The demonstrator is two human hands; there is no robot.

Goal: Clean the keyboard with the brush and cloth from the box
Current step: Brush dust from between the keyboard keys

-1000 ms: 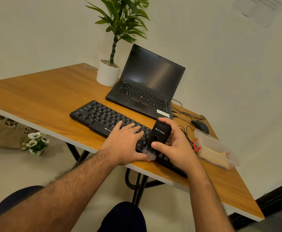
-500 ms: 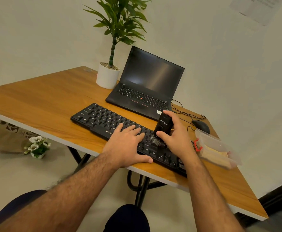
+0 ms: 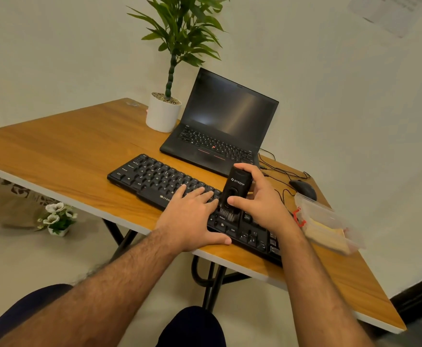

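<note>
A black keyboard (image 3: 155,176) lies slantwise near the front edge of the wooden table (image 3: 62,151). My left hand (image 3: 192,216) rests flat on its middle keys, fingers spread, holding nothing. My right hand (image 3: 262,199) grips a black brush (image 3: 236,190) upright, its bristles pressed onto the keys right of my left hand. At the right stands a clear plastic box (image 3: 317,216) with a yellow cloth (image 3: 330,236) inside.
Behind the keyboard are an open black laptop (image 3: 225,126) and a white potted plant (image 3: 163,113). A black mouse (image 3: 303,189) with cables lies beyond the box. Small white flowers in a pot (image 3: 56,217) stand on the floor at the left.
The brush went from the keyboard's near edge to its far rows, then came back partway toward me across the keys. My left hand stayed flat on the keyboard.
</note>
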